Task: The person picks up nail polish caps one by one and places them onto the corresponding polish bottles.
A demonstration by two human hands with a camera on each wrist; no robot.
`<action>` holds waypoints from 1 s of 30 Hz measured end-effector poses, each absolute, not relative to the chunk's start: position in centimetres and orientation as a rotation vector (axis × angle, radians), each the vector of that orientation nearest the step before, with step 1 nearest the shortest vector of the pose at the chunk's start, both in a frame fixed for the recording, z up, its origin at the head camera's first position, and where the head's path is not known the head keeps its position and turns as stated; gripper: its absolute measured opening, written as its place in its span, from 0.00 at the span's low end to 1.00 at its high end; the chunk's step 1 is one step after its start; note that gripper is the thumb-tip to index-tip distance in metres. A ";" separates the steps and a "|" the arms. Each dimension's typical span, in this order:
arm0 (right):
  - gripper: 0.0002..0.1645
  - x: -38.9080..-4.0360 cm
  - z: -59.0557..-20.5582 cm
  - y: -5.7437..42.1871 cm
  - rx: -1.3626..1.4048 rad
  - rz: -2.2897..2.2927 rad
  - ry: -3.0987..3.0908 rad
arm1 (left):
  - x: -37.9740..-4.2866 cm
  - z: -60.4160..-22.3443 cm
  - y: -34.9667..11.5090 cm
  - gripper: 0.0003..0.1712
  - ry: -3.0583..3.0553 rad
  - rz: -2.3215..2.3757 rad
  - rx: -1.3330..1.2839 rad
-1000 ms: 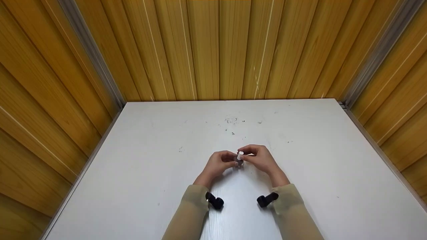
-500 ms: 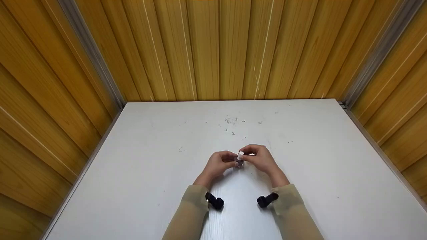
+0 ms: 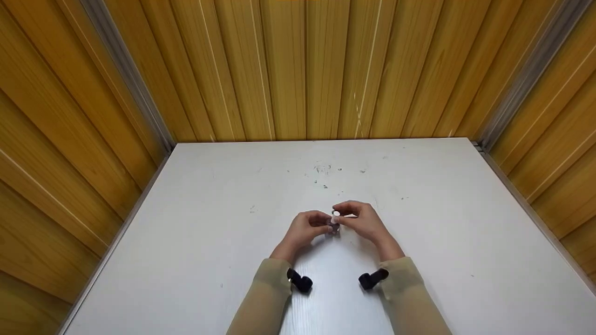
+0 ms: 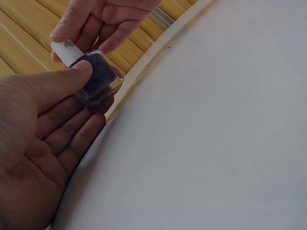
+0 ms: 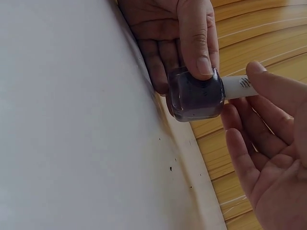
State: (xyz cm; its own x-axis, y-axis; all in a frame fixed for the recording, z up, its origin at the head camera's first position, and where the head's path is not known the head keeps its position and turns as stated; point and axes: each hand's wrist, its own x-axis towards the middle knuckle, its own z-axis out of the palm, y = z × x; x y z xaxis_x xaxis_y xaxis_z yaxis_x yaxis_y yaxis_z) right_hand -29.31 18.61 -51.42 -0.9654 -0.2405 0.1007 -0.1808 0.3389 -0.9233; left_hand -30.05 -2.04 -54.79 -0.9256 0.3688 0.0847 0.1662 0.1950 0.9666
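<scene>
A small nail polish bottle (image 5: 196, 100) of clear glass with dark purple polish sits between the two hands, near the middle of the table. My left hand (image 3: 302, 230) pinches its glass body, thumb on the near face and fingers behind. At the bottle's white cap (image 3: 335, 215), which points up and carries dark print in both wrist views, my right hand (image 3: 365, 223) pinches with thumb and fingers. The cap (image 4: 67, 51) is on the bottle's neck. Whether the bottle's base touches the table cannot be told.
The white table (image 3: 209, 209) has scattered dark specks and marks toward its far side. Wood-patterned panels (image 3: 302, 70) stand behind it and on both sides, with grey metal posts (image 3: 135, 79) at the corners. A small black camera (image 3: 300, 281) is worn on each wrist.
The right hand's fingers have shifted very slightly at the white cap. The left hand and the bottle stay in nearly the same place.
</scene>
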 end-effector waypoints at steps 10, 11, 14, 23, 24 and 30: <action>0.15 -27.2 -47.9 17.9 -0.484 -1.723 2.502 | -30.1 -54.8 -2.0 0.13 2.258 1.858 0.504; 0.15 -27.2 -47.9 17.8 -0.475 -1.723 2.505 | -30.0 -54.7 -2.0 0.13 2.255 1.860 0.503; 0.14 -27.1 -47.7 17.7 -0.452 -1.724 2.512 | -30.0 -54.6 -2.0 0.13 2.252 1.862 0.507; 0.12 -27.0 -47.8 17.6 -0.391 -1.731 2.529 | -30.1 -54.8 -2.1 0.13 2.260 1.851 0.524; 0.12 -27.0 -47.8 17.6 -0.387 -1.731 2.531 | -30.1 -54.8 -2.1 0.13 2.262 1.849 0.525; 0.12 -27.1 -48.1 17.6 -0.393 -1.735 2.538 | -30.1 -54.9 -2.1 0.13 2.288 1.829 0.540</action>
State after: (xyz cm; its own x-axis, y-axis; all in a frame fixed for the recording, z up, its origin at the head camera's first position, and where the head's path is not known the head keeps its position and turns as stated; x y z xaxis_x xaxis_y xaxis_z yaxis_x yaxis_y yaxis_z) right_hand -27.12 17.57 -48.09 -0.9669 -0.2314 0.1075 -0.1842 0.3412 -0.9218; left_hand -30.09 -2.14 -54.87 -0.9215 0.3761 0.0968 0.1773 0.1856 0.9665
